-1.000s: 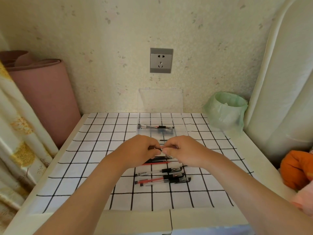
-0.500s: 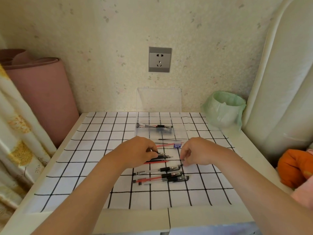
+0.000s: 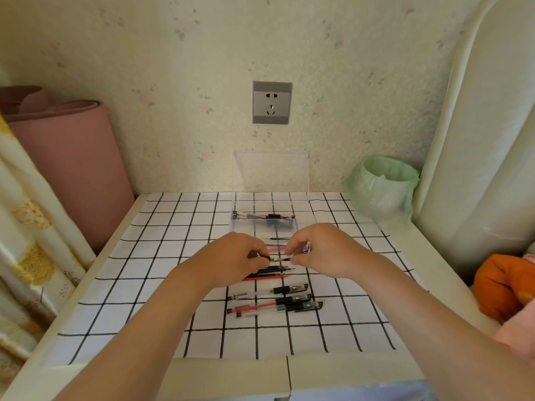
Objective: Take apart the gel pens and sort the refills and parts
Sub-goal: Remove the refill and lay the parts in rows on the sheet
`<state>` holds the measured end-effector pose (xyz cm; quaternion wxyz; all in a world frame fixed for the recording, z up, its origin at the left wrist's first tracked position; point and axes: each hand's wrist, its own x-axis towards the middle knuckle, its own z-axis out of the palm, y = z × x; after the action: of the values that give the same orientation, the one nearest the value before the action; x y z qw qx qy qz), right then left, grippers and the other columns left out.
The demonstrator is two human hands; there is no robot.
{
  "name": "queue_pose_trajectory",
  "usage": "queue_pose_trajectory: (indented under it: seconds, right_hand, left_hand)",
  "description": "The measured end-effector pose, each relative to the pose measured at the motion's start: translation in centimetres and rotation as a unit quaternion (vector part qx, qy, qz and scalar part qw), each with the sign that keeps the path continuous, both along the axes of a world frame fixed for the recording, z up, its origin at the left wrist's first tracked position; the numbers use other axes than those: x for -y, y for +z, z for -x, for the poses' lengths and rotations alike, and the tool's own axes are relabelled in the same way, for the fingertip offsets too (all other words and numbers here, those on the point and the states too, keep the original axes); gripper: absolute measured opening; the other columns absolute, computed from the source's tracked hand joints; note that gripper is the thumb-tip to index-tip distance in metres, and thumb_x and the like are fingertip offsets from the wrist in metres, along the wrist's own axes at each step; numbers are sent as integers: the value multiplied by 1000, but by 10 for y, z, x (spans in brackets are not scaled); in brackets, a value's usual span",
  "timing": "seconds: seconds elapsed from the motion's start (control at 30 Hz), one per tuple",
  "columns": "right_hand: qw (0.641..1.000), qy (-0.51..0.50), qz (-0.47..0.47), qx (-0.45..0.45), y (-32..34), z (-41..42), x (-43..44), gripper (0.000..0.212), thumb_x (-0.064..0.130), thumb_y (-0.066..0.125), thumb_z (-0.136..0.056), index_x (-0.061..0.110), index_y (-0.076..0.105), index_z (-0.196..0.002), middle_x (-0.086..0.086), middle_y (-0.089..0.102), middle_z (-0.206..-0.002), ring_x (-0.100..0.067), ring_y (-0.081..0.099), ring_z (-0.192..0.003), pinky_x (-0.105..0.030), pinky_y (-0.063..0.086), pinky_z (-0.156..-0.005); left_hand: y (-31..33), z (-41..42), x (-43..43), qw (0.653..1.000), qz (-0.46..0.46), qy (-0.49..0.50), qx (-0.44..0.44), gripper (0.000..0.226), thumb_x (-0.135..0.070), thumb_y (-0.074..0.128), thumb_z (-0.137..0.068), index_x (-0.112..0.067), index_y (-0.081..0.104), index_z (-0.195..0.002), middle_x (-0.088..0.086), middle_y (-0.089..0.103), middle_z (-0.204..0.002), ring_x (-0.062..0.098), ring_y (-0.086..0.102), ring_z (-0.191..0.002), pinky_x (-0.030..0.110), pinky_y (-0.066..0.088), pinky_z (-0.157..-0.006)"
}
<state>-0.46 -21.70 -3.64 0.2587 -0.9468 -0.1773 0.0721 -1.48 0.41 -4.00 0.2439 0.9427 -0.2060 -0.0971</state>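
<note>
On the near half of the bench (image 3: 225,377), three whole gel pens (image 3: 275,303) lay, loose refills (image 3: 269,274) just beyond, then the left hand (image 3: 231,261) and right hand (image 3: 324,250), each grip pinched narrow on one small pen part (image 3: 279,259), which a sharp pull might flick past the clear box (image 3: 265,225).
</note>
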Motion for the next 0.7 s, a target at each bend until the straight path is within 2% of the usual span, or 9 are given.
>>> queue_pose_trajectory:
  seconds: [0.27, 0.43, 0.53, 0.6, 0.7]
  right_hand:
    - [1000, 8, -20, -6, -3, 2, -5, 13, 31, 74, -82, 38, 73, -94, 17, 69, -87, 0, 62, -81, -31, 54, -82]
    - [998, 19, -57, -12, -6, 5, -11, 15, 29, 74, -83, 35, 74, -98, 19, 67, -83, 9, 54, -65, -19, 45, -68]
    - [997, 17, -80, -9, -7, 6, -15, 19, 29, 73, -85, 34, 74, -104, 21, 65, -85, 4, 56, -65, -17, 46, -67]
    - [997, 9, -70, 8, -7, 6, -15, 21, 33, 71, -88, 33, 72, -108, 23, 62, -85, 7, 55, -70, -16, 42, -69]
    - [999, 14, -30, 31, -7, 6, -14, 20, 40, 64, -92, 32, 73, -107, 18, 64, -81, 6, 51, -63, -19, 36, -61]
  left_hand:
    - [1, 1, -1, 1000, -3, 1, 1, 19, -38, 58, -95, -31, 71, -107, -13, 66, -87, 6, 62, -80, 30, 54, -78]
    - [0, 0, 2, 1000, 14, 0, -5, 17, -39, 59, -94, -30, 71, -103, -10, 64, -80, 7, 57, -69, 25, 48, -68]
    - [0, 0, 2, 1000, 24, 2, -15, 18, -41, 59, -93, -29, 71, -99, -7, 63, -75, 7, 54, -64, 26, 46, -65]
    - [2, -1, 2, 999, 35, 11, -20, 18, -39, 57, -95, -28, 71, -100, -8, 62, -74, 6, 53, -62, 24, 44, -61]
    - [3, -3, 1, 999, 41, 17, -18, 20, -34, 52, -98, -26, 70, -100, -9, 62, -72, 3, 49, -55, 19, 38, -55]
